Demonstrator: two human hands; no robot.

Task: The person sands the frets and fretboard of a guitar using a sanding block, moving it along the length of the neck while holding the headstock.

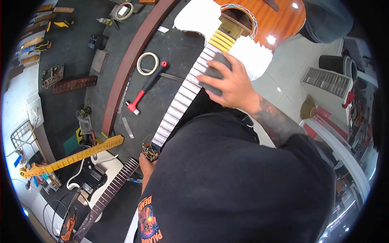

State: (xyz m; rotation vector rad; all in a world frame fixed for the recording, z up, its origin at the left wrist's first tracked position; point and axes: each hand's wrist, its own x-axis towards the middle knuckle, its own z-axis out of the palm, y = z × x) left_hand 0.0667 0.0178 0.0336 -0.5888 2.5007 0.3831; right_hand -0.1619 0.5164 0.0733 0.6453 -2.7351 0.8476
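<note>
An acoustic guitar with a glossy orange-brown body [288,20] lies with its neck slanting down toward me. White covering [254,56] lies over the body on both sides of the neck's upper end. Pale tape-like strips line the fretboard [178,106], and yellow ones sit near the soundhole. My right hand [237,87] grips a dark grey sanding block [214,75], which rests on the upper fretboard. Down at the headstock end, my left hand [147,163] is closed around the headstock beside coiled strings [150,149]; its fingers are partly hidden.
Left of the neck, a red-and-black hammer [146,88] and a tape roll [147,64] lie on the dark bench. A long brown curved edge [121,77] runs behind them. At lower left are a white electric guitar body [107,162], a loose maple neck [77,156] and a dark-fretboard neck [111,190].
</note>
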